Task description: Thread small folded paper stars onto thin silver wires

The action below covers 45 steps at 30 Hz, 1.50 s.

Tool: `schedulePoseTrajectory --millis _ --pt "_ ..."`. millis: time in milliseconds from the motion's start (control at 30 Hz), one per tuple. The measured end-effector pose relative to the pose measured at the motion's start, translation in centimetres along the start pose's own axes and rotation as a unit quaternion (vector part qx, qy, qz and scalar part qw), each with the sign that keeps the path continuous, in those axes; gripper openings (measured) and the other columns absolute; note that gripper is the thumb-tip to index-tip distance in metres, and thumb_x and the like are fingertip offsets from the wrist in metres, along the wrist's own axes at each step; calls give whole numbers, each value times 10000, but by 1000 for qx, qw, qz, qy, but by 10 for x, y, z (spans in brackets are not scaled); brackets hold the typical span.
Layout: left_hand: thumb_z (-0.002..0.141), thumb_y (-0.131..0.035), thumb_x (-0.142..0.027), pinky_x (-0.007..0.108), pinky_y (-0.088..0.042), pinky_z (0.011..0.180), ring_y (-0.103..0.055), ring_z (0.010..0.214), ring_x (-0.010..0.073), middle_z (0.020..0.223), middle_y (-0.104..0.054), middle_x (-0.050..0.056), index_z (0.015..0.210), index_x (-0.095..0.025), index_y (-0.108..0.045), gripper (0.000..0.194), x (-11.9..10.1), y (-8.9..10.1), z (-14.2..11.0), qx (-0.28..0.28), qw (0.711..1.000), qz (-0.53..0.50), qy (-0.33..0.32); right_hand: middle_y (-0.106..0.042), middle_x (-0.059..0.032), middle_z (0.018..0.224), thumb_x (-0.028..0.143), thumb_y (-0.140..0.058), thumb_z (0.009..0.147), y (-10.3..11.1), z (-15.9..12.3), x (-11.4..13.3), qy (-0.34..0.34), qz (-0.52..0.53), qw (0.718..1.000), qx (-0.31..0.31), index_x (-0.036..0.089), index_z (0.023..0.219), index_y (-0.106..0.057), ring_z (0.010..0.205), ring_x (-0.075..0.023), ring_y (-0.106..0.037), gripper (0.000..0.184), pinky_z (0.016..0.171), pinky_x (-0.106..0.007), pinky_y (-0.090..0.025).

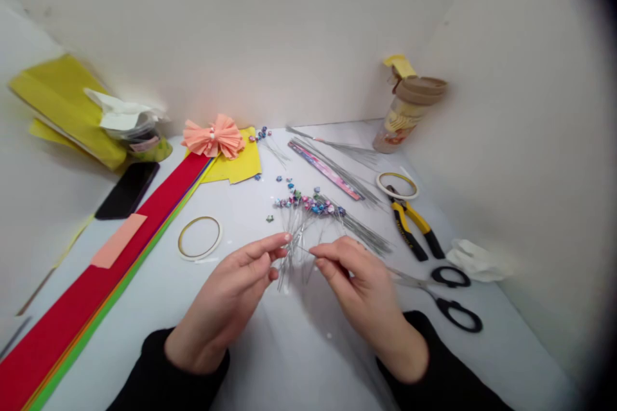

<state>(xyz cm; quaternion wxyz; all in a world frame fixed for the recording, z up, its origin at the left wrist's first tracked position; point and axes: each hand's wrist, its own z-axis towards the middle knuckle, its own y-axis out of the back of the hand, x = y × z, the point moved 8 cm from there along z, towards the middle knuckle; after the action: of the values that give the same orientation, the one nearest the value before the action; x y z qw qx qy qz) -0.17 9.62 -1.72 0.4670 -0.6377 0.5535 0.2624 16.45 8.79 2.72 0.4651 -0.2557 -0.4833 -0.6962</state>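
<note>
My right hand point(359, 289) pinches a thin wire point(304, 250) between thumb and fingers. The wire points left, toward the fingertips of my left hand point(245, 289). My left thumb is bent against the curled fingers, with the index finger reaching forward; whatever they hold is hidden. Just beyond both hands lies a bunch of small folded paper stars point(315, 205) in blue, pink and purple, on wire stems point(292, 263). A few loose stars point(270, 218) are scattered around it.
To the right are bare wires point(361, 231), tape roll point(398, 185), yellow-black pliers point(409, 225), scissors point(457, 314), crumpled tissue point(477, 261) and lidded cup point(409, 112). Leftward lie another tape roll point(200, 237), red paper strips point(96, 295), pink bow point(213, 136) and phone point(128, 191).
</note>
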Motion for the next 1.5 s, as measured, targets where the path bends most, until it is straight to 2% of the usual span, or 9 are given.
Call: schedulePoseTrajectory --millis 100,200,300,733,1100,1333,1500 --pt "729 -733 -303 269 -412 809 -456 1125 242 1253 -596 104 1047 -186 -743 340 8 -13 -6 53 994 -87 44 -623 -19 796 110 -536 887 9 1 4 15 -5 999 -32 215 911 -648 719 -144 -589 155 644 -271 -497" --pt "727 -732 -268 266 -410 812 -449 1106 234 1244 -594 106 1058 -174 -740 345 9 -19 -9 80 989 -113 58 -623 -32 839 83 -510 888 14 1 8 31 -20 998 -45 217 943 -636 772 -153 -600 192 683 -288 -509" --pt "698 -745 -265 268 -409 806 -448 1054 227 1127 -617 113 1047 -153 -744 366 8 -22 -10 92 986 -120 70 -616 -34 844 78 -518 879 15 0 12 49 -30 998 -31 218 970 -637 774 -153 -602 205 678 -284 -513" --pt "633 -762 -272 271 -397 794 -431 997 217 1030 -626 102 1003 -160 -763 386 5 -25 -14 98 988 -92 76 -604 -40 844 60 -526 863 20 -1 17 79 -68 994 -33 210 942 -658 767 -152 -605 215 688 -281 -519" --pt "651 -750 -266 292 -393 820 -451 995 223 1098 -626 99 1016 -185 -761 374 6 -22 -14 95 990 -71 69 -603 -35 821 74 -507 872 19 0 18 86 -64 994 -25 233 954 -657 737 -160 -604 234 661 -295 -520" --pt "639 -747 -255 295 -370 863 -475 960 204 1049 -650 76 1007 -195 -765 374 8 -22 -15 89 991 -56 81 -594 -35 819 47 -514 865 20 0 22 109 -74 991 -23 215 954 -654 744 -149 -590 236 664 -280 -501" --pt "694 -709 -286 315 -350 906 -471 1045 224 1135 -635 52 986 -239 -770 302 5 -19 -14 85 995 7 48 -593 -34 808 40 -492 868 17 -1 21 123 -103 987 -10 221 962 -659 747 -155 -577 264 659 -289 -480"
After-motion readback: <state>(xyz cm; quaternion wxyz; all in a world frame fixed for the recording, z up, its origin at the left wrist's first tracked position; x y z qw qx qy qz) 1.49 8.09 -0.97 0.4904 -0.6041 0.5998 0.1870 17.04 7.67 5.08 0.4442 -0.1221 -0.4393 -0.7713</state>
